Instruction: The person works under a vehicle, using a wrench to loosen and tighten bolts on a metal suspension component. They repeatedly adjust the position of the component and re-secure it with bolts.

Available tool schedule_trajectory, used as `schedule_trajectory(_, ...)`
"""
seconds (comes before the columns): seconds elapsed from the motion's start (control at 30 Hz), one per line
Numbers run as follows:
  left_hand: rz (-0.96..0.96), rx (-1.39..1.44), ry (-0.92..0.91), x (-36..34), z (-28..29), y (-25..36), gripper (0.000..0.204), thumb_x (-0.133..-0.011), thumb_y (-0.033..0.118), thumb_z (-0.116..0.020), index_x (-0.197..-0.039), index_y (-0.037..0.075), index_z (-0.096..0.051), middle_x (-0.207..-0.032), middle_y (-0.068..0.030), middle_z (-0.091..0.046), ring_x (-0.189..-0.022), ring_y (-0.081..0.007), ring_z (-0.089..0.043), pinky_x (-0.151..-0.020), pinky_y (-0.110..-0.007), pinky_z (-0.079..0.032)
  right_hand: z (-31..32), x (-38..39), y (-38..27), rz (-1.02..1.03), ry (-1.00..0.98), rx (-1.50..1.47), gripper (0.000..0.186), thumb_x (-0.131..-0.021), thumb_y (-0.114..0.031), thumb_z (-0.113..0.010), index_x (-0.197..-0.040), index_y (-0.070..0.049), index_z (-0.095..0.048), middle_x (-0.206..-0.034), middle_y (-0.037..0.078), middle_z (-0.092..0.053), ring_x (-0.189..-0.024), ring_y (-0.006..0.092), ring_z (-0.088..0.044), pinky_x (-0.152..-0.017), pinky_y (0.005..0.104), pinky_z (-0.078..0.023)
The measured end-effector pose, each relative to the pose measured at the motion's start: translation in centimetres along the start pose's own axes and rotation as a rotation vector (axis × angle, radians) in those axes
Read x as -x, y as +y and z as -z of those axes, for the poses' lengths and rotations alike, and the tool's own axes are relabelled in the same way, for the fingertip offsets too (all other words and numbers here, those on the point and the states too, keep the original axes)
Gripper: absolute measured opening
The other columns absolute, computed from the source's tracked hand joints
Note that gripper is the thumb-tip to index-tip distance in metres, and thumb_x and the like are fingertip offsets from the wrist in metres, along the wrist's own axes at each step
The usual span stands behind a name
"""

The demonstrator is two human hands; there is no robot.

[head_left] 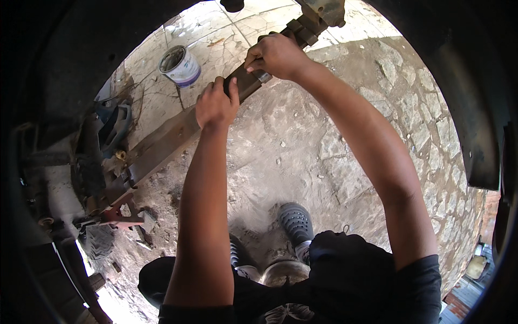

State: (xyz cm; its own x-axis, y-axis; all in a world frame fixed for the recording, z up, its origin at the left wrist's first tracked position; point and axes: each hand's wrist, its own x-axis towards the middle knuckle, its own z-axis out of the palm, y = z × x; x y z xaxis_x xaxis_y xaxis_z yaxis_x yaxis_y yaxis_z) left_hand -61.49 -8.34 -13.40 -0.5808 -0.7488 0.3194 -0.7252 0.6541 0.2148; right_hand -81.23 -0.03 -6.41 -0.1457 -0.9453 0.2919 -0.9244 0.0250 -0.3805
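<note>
Both hands are on the long metal beam (170, 135), and it runs slantwise right across the ground. The left hand (217, 102) lies over its middle stretch, fingers bent toward the far edge, thumb standing apart; how hard it presses, I can't tell. Up toward the far end, the right hand (278, 55) curls over the beam, fingers and thumb bent close together, whatever is between the tips hidden. Just below that hand, a shiny metal piece (263, 76) catches the light on the near edge.

Now the surroundings! Chunky metal blocks (303, 32) crowd the beam's upper end, closing off the space beyond the right hand. At the lower left end it's cluttered: a red metal stand (120, 216) beside the beam, and a blue-grey object (116, 132) above, perhaps a plastic part, in deep shadow. An open tin (186, 70) stands upright on the tiled floor (216, 24), near the beam's far edge. Beneath the near edge, dusty ground (270, 140) spreads to rough stonework (404, 108) and, nearer, a grey clog (295, 220).

For labels, the tin wears a pale wrap with a purple band around its base, its print too small to read.
</note>
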Motion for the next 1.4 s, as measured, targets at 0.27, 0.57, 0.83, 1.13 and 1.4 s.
schedule_trajectory(0.27, 0.01, 0.016, -0.038, -0.1, -0.2, -0.1, 0.047, -0.107, 0.051, -0.046, -0.111, 0.009, -0.066, -0.102, -0.0201, -0.074, -0.096, -0.0428, -0.072, -0.083, -0.054, -0.057, 1.0, -0.1, 1.6, 0.084, -0.044, -0.136, 0.013, -0.087, -0.021, -0.081, -0.094, -0.01, -0.083, -0.088, 0.012, -0.078, -0.085, 0.0326, -0.074, -0.081, 0.0429, -0.058)
schedule_trajectory(0.57, -0.007, -0.015, -0.064, -0.4, -0.1, -0.2, 0.05, -0.106, 0.054, -0.045, -0.113, 0.011, -0.068, -0.105, -0.0176, -0.074, -0.095, -0.0406, -0.074, -0.083, -0.051, -0.06, 0.4, 1.1, 1.0, 0.1, 0.133, -0.008, 0.015, -0.084, -0.023, -0.085, -0.096, -0.015, -0.082, -0.092, 0.006, -0.079, -0.092, 0.0283, -0.071, -0.084, 0.0427, -0.055)
schedule_trajectory(0.83, -0.006, 0.054, -0.062, -0.2, -0.2, -0.6, 0.038, -0.107, 0.038, -0.044, -0.115, 0.01, -0.067, -0.107, -0.0182, -0.073, -0.098, -0.0411, -0.073, -0.086, -0.051, -0.06, -2.2, -0.6, -1.5, 0.126, 0.047, 0.057, 0.014, -0.085, -0.029, -0.084, -0.092, -0.018, -0.081, -0.085, 0.002, -0.074, -0.1, 0.0294, -0.066, -0.091, 0.0431, -0.052)
schedule_trajectory(1.13, -0.003, 0.062, -0.021, -0.2, -0.3, -0.7, 0.035, -0.108, 0.036, -0.044, -0.109, 0.009, -0.066, -0.105, -0.0178, -0.073, -0.097, -0.0421, -0.071, -0.084, -0.053, -0.057, 0.6, -0.2, 1.3, 0.15, 0.035, -0.101, 0.009, -0.084, -0.018, -0.081, -0.09, -0.011, -0.082, -0.084, 0.012, -0.075, -0.087, 0.0328, -0.071, -0.082, 0.0437, -0.055)
schedule_trajectory(1.4, -0.036, 0.062, -0.018, -0.1, 0.1, -0.5, 0.042, -0.108, 0.044, -0.045, -0.11, 0.009, -0.067, -0.103, -0.0175, -0.074, -0.097, -0.0401, -0.072, -0.084, -0.051, -0.058, 1.9, 0.0, 1.3, 0.095, -0.034, -0.135, 0.013, -0.085, -0.018, -0.083, -0.094, -0.009, -0.081, -0.089, 0.01, -0.077, -0.086, 0.0304, -0.073, -0.079, 0.0409, -0.057)
